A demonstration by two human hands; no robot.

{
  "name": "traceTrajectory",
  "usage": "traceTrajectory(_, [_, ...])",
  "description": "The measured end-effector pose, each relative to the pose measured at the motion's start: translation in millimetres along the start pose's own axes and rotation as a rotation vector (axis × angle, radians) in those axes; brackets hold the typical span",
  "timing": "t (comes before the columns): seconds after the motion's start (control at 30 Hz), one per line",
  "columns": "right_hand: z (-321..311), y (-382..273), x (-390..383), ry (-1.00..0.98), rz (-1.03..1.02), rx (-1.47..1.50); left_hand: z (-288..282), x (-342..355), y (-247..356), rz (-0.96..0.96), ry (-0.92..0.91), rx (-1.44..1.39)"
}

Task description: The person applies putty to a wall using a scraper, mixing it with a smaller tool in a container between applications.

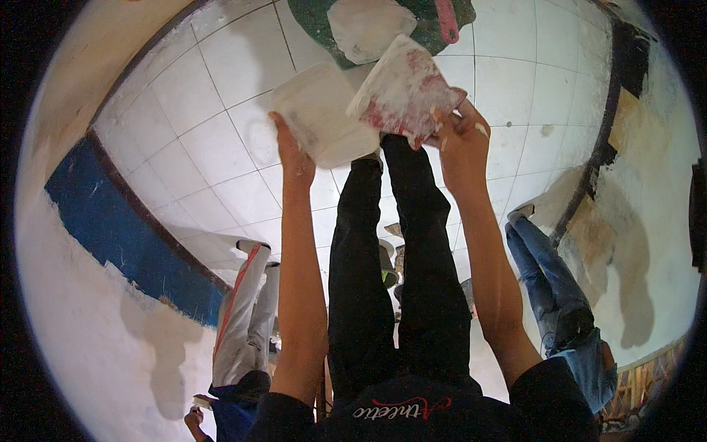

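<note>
My left hand (294, 155) grips a pale, square plate with rounded corners (324, 114) by its left side; the thumb lies along the edge. In my right hand (464, 140) is a red, flat putty spreader (405, 92), thickly smeared with white paste. Its near corner is pinched between thumb and fingers, and white smears mark the fingers. The spreader's left edge meets or overlaps the plate's right side; whether they touch I cannot tell. Just beyond lies a white mass of paste (368, 29) on a dark green sheet or shallow tub (313, 26).
A pink handle (447, 20) rests on the green thing. White tiles (228, 81) cover the floor. On the left, a person in grey trousers (243, 317) stands by a wall with a blue band (125, 214); on the right, a person in jeans (545, 280) stands by a patchy wall (626, 199).
</note>
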State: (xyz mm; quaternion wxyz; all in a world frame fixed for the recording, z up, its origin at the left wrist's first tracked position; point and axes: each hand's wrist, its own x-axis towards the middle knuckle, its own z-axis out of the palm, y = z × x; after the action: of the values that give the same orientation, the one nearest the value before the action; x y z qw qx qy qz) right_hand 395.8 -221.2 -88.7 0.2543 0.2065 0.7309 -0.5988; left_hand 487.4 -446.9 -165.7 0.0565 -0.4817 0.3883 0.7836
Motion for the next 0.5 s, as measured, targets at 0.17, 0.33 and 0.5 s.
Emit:
traceTrajectory(0.17, [41, -33, -33, -0.046, -0.452, -0.477, 42, 3, 5, -0.029, -0.05, -0.044])
traceTrajectory(0.33, [51, -41, -39, -0.03, -0.384, -0.611, 65, -5, 2, -0.064, -0.137, -0.033])
traceTrajectory(0.5, [41, -47, -38, 0.023, -0.454, -0.727, 75, -11, -2, -0.082, -0.177, -0.059])
